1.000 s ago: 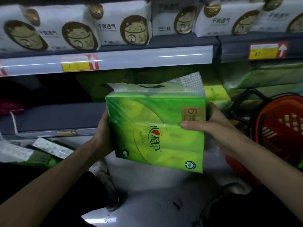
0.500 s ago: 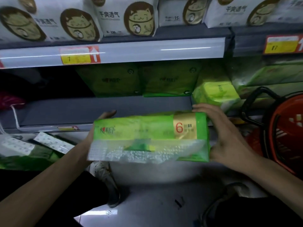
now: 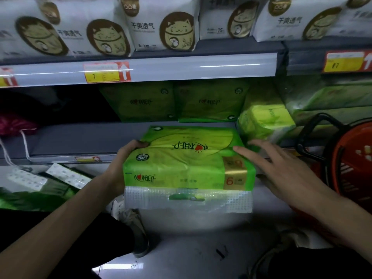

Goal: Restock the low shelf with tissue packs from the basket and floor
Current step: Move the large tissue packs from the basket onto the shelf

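Note:
A green tissue pack (image 3: 187, 158) lies flat, its far half over the front edge of the low grey shelf (image 3: 80, 137), its clear handle flap toward me. My left hand (image 3: 124, 158) grips its left end. My right hand (image 3: 281, 168) is off the pack, fingers spread, fingertips touching or just beside its right top edge. Two more green packs (image 3: 138, 101) (image 3: 211, 101) stand at the back of the shelf. A lighter green pack (image 3: 265, 119) leans at the right. The red basket (image 3: 350, 158) stands at the right.
An upper shelf holds several white packs with cat pictures (image 3: 165, 25). Packs with white dotted flaps (image 3: 60, 178) lie on the floor at lower left. Something pink (image 3: 14, 123) sits at the shelf's left end. My shoe (image 3: 132, 222) and knees are below the pack.
The pack went from upright in both hands to lying flat, then forward onto the low shelf's edge. My right hand has let go of its right end and opened.

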{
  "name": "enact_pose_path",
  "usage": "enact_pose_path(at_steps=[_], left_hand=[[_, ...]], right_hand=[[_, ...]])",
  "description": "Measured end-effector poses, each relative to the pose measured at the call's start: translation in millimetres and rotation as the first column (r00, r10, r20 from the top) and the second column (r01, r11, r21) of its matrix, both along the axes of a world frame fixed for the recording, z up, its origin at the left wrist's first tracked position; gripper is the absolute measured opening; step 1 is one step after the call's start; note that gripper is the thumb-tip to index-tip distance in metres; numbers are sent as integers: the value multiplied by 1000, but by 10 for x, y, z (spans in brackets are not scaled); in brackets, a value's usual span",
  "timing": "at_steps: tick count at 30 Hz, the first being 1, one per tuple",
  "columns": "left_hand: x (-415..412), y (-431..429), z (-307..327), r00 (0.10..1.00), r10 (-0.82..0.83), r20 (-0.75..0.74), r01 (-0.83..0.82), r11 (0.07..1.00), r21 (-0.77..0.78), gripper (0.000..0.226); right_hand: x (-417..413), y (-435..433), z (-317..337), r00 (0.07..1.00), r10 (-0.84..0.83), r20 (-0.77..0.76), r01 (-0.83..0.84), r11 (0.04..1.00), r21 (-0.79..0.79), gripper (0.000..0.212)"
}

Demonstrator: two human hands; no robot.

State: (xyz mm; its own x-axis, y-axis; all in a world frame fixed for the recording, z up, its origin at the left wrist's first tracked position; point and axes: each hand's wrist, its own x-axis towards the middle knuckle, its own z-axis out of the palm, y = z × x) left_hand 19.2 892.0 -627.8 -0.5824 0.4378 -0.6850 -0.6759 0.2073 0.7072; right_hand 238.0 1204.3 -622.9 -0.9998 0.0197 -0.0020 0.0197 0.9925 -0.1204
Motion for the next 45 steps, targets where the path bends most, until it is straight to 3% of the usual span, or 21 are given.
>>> enact_pose_path(at_steps=[4,8,12,15,20,23,25,28,31,35,39,43,45], left_hand=[[-87,76,29,987,-81,-139,73,995,-63,33],[-29,151,-48,955,-100,-281,65,989,-132,82],[52,242,-34,881,-244,-405,174,964,-202,98],[85,351,-4,646,-552,-527,310,821,-480,138],[279,591,30,188,-879,-439,352,477,-805,149],[312,643,2,42,-929,-369,338,361,-869,151],[310,663,-2,-11,-933,-360,348,334,-876,151],[312,673,33,-55,-914,-402,378,354,-856,150],[295,684,76,-70,-891,-448,413,383,-826,149],[314,693,58,-117,-875,-470,419,386,-822,148],[271,662,-29,-147,-826,-545,410,450,-793,151],[159,614,-23,-36,-758,-651,394,588,-706,142],[127,581,21,154,-652,-742,384,732,-563,125]], right_hand=[[21,-67,-51,998,-28,56,27,999,23,119],[-38,-215,-86,997,-45,63,47,998,-33,118],[-135,-323,-77,996,-24,88,26,999,-25,120],[-249,-417,-55,992,-19,123,20,1000,-10,126],[-458,-558,-37,982,5,187,-1,1000,-20,142],[-602,-628,-78,971,25,239,-22,1000,-15,145],[-674,-667,-126,958,30,286,-21,999,-33,145],[-734,-681,-160,954,50,295,-27,996,-81,145],[-758,-629,-116,973,86,212,-87,996,-8,142],[-751,-646,-133,975,183,128,-183,983,-8,120],[-754,-714,-261,988,132,74,-131,991,-23,118],[-789,-690,-318,997,-1,76,8,995,-98,122],[-789,-650,-273,990,-113,90,123,985,-123,120]])
